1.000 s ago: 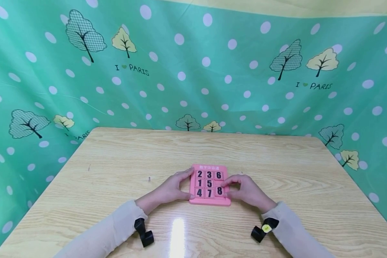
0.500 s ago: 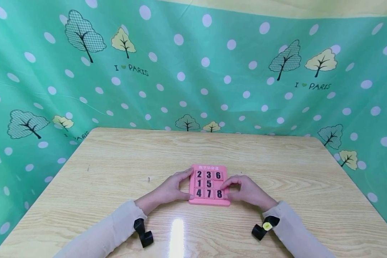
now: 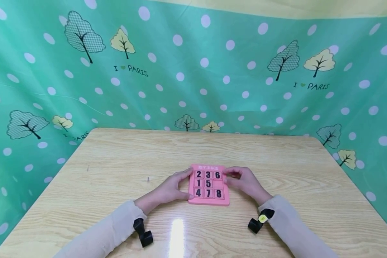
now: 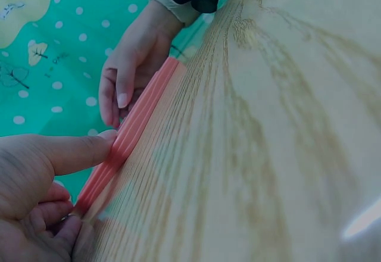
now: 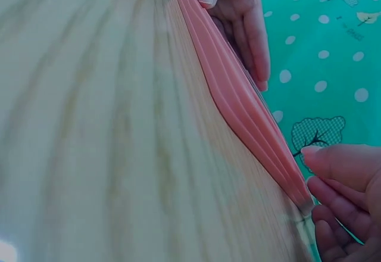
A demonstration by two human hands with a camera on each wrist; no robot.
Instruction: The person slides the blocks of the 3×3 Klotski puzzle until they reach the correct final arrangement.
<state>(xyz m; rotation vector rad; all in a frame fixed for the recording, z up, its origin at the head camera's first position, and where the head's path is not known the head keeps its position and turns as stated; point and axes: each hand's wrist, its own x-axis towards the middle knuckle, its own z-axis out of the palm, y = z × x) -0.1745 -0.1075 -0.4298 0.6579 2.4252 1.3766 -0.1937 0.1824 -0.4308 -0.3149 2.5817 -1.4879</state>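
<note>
A pink sliding number puzzle (image 3: 209, 201) lies flat on the table, its tiles reading 2 3 6, then 1 5 and a vacant slot, then 4 7 8. Along its left side my left hand (image 3: 172, 187) holds the frame, index finger near the top corner and thumb near the bottom one. My right hand (image 3: 246, 182) is at the right edge, fingertips beside the 6 tile (image 3: 217, 175) and the vacant slot. In the right wrist view its thumb (image 5: 342, 164) stays raised off the frame, fingers loosely bent near the puzzle's end.
The light wood table (image 3: 132, 150) extends all round the puzzle. A green curtain (image 3: 193, 71) with dots and trees hangs behind it. Black cameras are strapped to both wrists, and a bright reflection shines on the tabletop in front.
The 8 tile has slid down into the bottom row, leaving the slot above it vacant. My right hand has let go of it and shifted up beside the 6.
</note>
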